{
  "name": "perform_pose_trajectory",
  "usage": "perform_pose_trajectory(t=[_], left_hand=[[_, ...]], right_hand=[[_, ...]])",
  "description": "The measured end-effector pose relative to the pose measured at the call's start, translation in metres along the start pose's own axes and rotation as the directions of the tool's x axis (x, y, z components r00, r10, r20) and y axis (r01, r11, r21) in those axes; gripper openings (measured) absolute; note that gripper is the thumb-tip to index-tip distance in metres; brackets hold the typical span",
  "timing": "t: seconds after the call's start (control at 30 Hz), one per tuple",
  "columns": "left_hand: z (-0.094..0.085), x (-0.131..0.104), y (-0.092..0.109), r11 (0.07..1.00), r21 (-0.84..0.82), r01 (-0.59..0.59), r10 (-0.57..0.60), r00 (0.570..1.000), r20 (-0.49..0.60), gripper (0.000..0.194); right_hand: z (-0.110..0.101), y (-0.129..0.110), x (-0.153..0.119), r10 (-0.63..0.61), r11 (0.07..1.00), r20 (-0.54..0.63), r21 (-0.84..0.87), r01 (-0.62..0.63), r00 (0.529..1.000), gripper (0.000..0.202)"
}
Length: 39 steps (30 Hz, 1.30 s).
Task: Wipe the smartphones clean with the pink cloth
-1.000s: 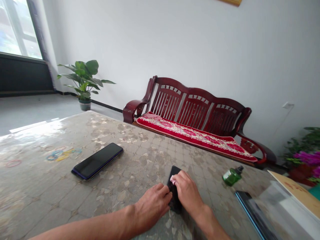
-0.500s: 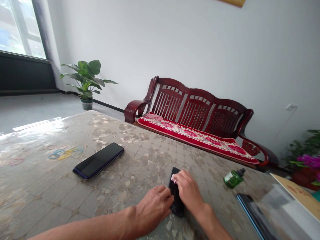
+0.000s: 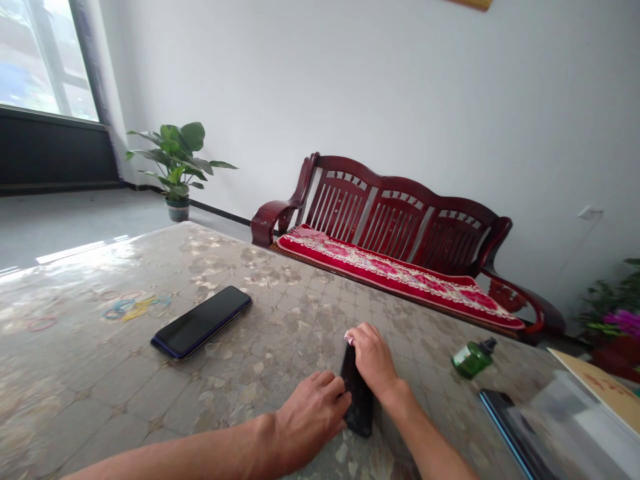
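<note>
A black smartphone (image 3: pixel 358 405) lies flat on the table between my hands, its long side pointing away from me. My left hand (image 3: pixel 316 408) grips its left edge with curled fingers. At the phone's far end, my right hand (image 3: pixel 371 355) pinches a small pale pink cloth or tissue (image 3: pixel 349 339) against it; most of that piece is hidden by the fingers. Off to the left rests a second smartphone (image 3: pixel 203 322) with a dark blue edge. On the right a green spray bottle (image 3: pixel 473 360) lies tilted, beside a third phone (image 3: pixel 507 427) with a blue edge.
Several coloured rubber bands (image 3: pixel 134 305) are scattered on the patterned tablecloth (image 3: pixel 105 407). A clear-fronted box or sleeve (image 3: pixel 583 413) covers part of the right side. Beyond the table stand a red wooden bench (image 3: pixel 390 207) and a potted plant (image 3: pixel 179 173).
My right hand has slid with the pink piece toward the phone's far end. My left hand stays at the phone's left edge. The view has shifted slightly.
</note>
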<state>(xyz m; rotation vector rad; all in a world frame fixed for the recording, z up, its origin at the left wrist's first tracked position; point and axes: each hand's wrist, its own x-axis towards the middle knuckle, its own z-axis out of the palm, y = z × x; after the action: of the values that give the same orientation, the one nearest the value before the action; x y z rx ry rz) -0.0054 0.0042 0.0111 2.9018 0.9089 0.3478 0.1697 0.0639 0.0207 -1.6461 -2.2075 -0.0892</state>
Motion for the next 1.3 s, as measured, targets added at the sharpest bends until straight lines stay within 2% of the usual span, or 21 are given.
perform_pose_trajectory(t=[0.1,0.27,0.43,0.53,0.8,1.1,1.3], left_hand=[[-0.001,0.001,0.0,1.0,0.002,0.007,-0.007,1.0,0.024,0.013],[0.004,0.002,-0.001,1.0,0.012,-0.013,0.012,1.0,0.011,0.013],[0.001,0.0,-0.001,1.0,-0.002,-0.022,0.022,1.0,0.002,0.011],[-0.002,0.0,-0.001,1.0,-0.005,-0.028,0.028,1.0,0.002,0.01],[0.002,0.001,-0.001,1.0,-0.009,-0.004,0.004,1.0,0.006,0.013],[0.001,0.0,-0.002,1.0,-0.011,-0.019,0.019,1.0,-0.008,0.01],[-0.002,0.001,-0.001,1.0,-0.006,-0.016,0.016,1.0,0.012,0.013]], right_hand=[[-0.002,-0.005,-0.009,-0.022,1.0,0.016,0.004,0.022,1.0,0.027],[-0.007,-0.011,-0.021,-0.139,0.99,0.072,0.031,0.137,0.988,0.03],[-0.004,0.0,-0.002,-0.031,1.0,0.017,0.004,0.031,0.999,0.024],[-0.003,0.005,0.003,-0.013,1.0,0.007,-0.006,0.013,1.0,0.024],[-0.012,0.007,-0.03,-0.082,0.993,0.04,0.086,0.078,0.996,0.027],[-0.005,0.022,-0.005,0.045,0.999,-0.013,-0.013,-0.045,0.999,0.025],[-0.007,0.015,-0.034,-0.017,0.999,-0.008,0.051,0.017,1.0,0.029]])
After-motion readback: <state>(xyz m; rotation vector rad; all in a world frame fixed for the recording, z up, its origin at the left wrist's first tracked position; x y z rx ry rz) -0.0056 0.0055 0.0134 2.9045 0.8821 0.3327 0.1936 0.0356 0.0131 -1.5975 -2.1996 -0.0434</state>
